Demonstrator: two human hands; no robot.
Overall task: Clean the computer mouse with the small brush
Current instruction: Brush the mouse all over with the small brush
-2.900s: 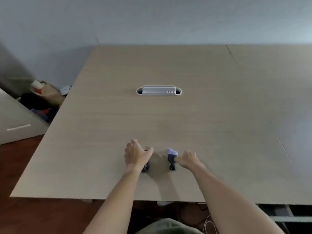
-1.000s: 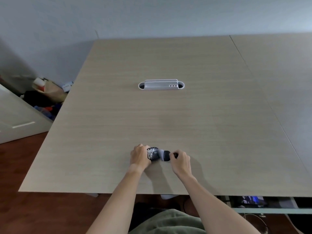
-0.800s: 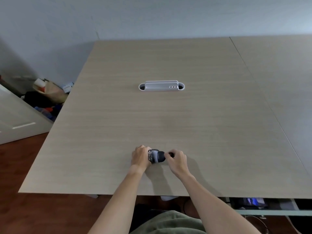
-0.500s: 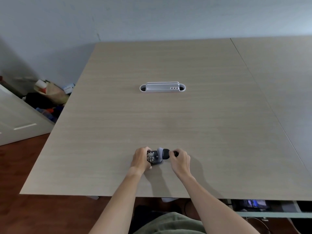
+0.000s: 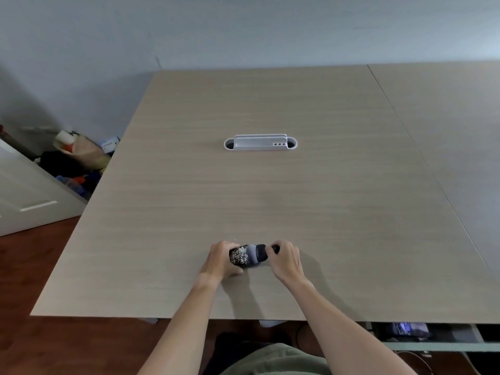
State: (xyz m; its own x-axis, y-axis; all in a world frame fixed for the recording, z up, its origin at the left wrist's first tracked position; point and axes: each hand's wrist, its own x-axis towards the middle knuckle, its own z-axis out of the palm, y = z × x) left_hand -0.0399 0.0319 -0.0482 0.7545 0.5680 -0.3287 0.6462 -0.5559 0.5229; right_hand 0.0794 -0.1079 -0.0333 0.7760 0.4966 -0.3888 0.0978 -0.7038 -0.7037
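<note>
Mouse (image 5: 239,256), low centre, long axis left-right, gripped by left hand (image 5: 220,259); right hand (image 5: 284,259) clasps brush (image 5: 258,254), bristles touching mouse's right end.

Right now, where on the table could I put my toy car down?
Lots of bare table between the white tray and the hands, and on both sides of them. It is crowded only where the left hand holds the mouse and the right hand the brush.
</note>
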